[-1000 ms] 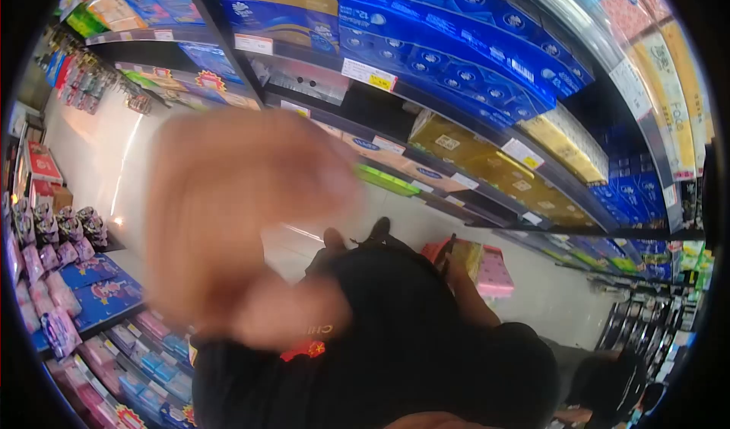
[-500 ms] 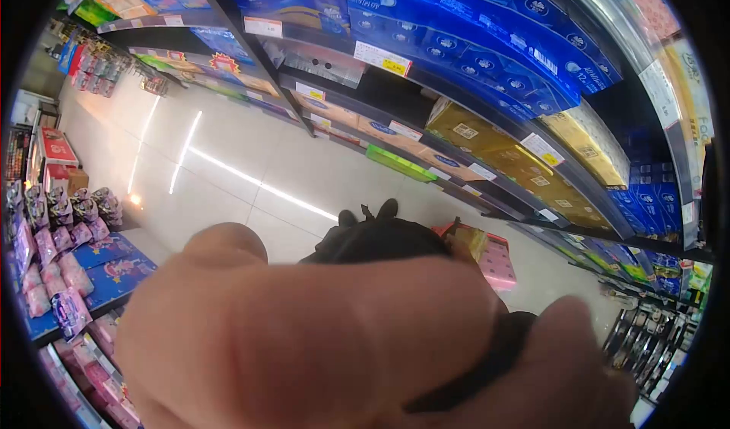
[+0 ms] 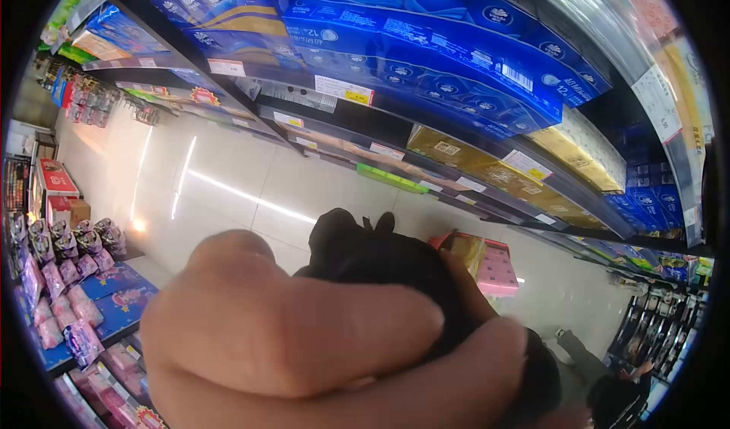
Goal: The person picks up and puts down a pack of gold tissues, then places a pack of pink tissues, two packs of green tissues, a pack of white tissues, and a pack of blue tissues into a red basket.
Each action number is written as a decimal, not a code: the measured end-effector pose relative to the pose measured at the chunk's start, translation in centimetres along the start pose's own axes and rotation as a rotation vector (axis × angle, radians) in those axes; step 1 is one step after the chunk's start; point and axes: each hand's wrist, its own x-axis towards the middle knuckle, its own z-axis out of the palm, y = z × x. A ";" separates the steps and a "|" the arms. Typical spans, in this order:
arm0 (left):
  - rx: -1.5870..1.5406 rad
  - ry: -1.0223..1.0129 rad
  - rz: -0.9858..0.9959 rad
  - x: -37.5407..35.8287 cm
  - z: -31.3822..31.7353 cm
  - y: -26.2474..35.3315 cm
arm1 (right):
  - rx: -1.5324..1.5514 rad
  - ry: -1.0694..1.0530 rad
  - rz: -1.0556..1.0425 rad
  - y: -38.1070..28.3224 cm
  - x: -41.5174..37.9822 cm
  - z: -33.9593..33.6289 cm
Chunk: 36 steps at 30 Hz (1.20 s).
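Note:
Close to the camera, my left hand (image 3: 281, 330) fills the lower middle of the head view, its fingers curled and the thumb lying along the bent forefinger. Whatever may be inside its grip is hidden. Beyond it, my right arm reaches down past my dark clothing, and my right hand (image 3: 450, 258), partly covered, is closed at the side of a red shopping basket (image 3: 502, 243). In that basket lie a pink dotted package (image 3: 496, 268) and a gold pack (image 3: 471, 253).
Shelves of blue tissue packs (image 3: 426, 45) and gold tissue packs (image 3: 487, 170) run along the right. A display of pink and purple packs (image 3: 80, 303) stands at the left. Shiny floor (image 3: 236, 178) lies between. Another person (image 3: 616, 391) is at the lower right.
My left hand has drawn back from the camera and looks smaller. The view has shifted slightly, showing more of the basket. A person has come into sight at the lower right.

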 end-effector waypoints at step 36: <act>-0.119 0.044 -0.025 -4.0 -6.5 -5.3 | 0.566 0.300 0.455 -4.2 -4.6 10.7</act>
